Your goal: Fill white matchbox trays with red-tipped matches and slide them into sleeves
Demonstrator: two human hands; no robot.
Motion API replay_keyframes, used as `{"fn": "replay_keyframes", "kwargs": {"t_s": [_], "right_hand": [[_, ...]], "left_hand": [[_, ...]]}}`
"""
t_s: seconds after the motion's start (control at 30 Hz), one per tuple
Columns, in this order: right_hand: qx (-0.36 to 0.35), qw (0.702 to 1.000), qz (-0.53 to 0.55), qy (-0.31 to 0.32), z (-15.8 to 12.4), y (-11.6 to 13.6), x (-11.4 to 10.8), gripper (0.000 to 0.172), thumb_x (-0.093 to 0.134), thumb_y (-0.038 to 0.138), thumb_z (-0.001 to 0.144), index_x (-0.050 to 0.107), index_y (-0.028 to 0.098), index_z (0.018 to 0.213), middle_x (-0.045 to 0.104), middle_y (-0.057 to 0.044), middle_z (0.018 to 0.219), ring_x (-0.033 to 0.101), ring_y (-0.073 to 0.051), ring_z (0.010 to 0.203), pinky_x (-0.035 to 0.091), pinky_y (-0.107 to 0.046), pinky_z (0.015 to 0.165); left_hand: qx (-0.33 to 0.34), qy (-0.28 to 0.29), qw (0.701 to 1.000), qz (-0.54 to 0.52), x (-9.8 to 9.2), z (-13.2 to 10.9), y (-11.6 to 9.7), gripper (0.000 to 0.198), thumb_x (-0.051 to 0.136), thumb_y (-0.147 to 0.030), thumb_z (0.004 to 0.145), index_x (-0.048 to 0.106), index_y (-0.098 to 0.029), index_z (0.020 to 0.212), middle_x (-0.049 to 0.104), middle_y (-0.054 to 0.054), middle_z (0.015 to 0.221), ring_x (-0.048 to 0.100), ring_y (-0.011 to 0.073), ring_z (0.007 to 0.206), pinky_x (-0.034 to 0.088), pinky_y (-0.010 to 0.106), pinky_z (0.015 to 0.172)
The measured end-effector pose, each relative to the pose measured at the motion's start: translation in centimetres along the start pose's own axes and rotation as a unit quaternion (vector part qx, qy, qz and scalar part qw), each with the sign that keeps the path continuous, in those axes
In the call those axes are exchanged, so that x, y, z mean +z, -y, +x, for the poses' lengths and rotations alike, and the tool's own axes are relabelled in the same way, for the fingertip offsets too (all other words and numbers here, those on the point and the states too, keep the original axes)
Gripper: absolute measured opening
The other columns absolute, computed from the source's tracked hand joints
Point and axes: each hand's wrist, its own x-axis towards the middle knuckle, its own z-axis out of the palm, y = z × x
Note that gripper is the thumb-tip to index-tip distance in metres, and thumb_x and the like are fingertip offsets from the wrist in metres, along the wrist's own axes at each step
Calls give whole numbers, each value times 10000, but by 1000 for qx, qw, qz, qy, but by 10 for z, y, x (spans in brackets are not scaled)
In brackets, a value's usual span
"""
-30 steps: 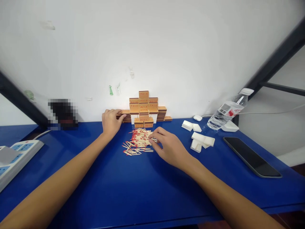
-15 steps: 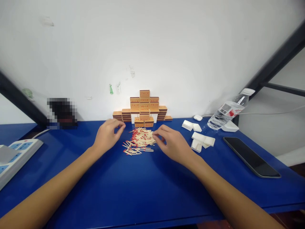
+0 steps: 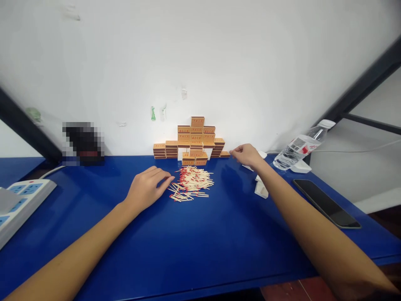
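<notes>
While matches (image 3: 192,184) lie loose, boxes (image 3: 196,140) stand stacked; left hand (image 3: 147,190) rests slack, empty, beside them; right hand (image 3: 247,154) at stack, grip unclear.

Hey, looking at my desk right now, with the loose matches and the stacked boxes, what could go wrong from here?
1. Your right hand is at the right end of the matchbox stack; a nudge could topple the piled boxes.
2. Your left hand lies beside the loose matches; a careless sweep might scatter them.
3. Your right forearm passes over the white trays and could knock them.
</notes>
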Motion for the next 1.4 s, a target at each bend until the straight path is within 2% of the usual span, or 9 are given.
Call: {"fn": "replay_keyframes", "kwargs": {"t_s": [0.07, 0.17, 0.3, 0.63, 0.83, 0.97, 1.07, 1.23, 1.4], "right_hand": [[18, 1000, -2, -11, 11, 6, 4, 256, 690, 386, 1013, 713, 154, 1118, 743, -60, 1084, 719, -194, 915, 607, -386, 830], [15, 998, 17, -57, 17, 16, 5, 285, 664, 428, 1005, 745, 156, 986, 754, -81, 973, 709, -236, 937, 564, -390, 858], [6, 994, 69, -81, 19, 27, 7, 412, 653, 535, 949, 714, 186, 739, 696, -80, 700, 654, -240, 740, 492, -354, 719], [52, 973, 220, -41, 7, 39, -15, 429, 762, 570, 833, 580, 211, 682, 500, -3, 566, 422, -136, 519, 344, -303, 471], [10, 954, 296, 41, -87, 24, -27, 516, 765, 693, 775, 563, 232, 659, 431, 24, 584, 348, -121, 519, 259, -276, 445], [-43, 934, 302, 185, -169, 28, 3, 478, 682, 687, 874, 655, 223, 763, 466, 33, 605, 374, -125, 525, 299, -268, 471], [-97, 928, 297, 200, -198, 37, 29, 451, 655, 630, 921, 657, 210, 756, 591, -2, 693, 502, -152, 623, 417, -291, 579], [-151, 951, 203, 176, -195, 44, 43, 371, 624, 505, 956, 649, 216, 723, 639, -3, 665, 534, -168, 612, 397, -298, 565], [-224, 968, 49, 105, -139, 26, -4, 372, 576, 496, 990, 715, 235, 764, 727, -34, 738, 614, -205, 674, 437, -337, 627]], "left_hand": [[17, 1, 1000, 3, 1, -1, -3, 223, 592, -324, 1057, 742, -204, 944, 785, 22, 890, 685, 193, 797, 543, 343, 748], [34, 1, 999, 9, 2, -2, -3, 235, 581, -313, 1061, 744, -192, 945, 780, 24, 878, 678, 189, 782, 553, 346, 740], [41, 3, 999, 17, 4, -2, -3, 257, 568, -317, 1064, 750, -187, 936, 778, 31, 858, 669, 188, 761, 554, 345, 718], [35, 7, 999, 21, -3, 1, -7, 267, 544, -307, 1065, 752, -198, 938, 792, 41, 866, 676, 194, 760, 561, 352, 730], [39, -9, 999, 11, -6, 1, -25, 236, 590, -345, 1048, 740, -186, 959, 787, 37, 851, 666, 188, 721, 559, 353, 711], [69, 5, 997, -39, -7, -4, -55, 414, 676, -565, 966, 728, -166, 1065, 762, 48, 809, 683, 211, 714, 563, 360, 655], [90, 56, 992, -66, -6, -7, -70, 529, 695, -678, 904, 719, -173, 1060, 779, 63, 888, 729, 237, 777, 584, 383, 685], [88, 137, 985, -62, -3, -9, -69, 407, 687, -605, 919, 713, -199, 939, 740, 43, 814, 711, 227, 730, 534, 357, 614], [87, 156, 982, -61, -4, -8, -64, 294, 671, -488, 944, 716, -198, 930, 730, 40, 805, 708, 223, 733, 534, 357, 623]]}}
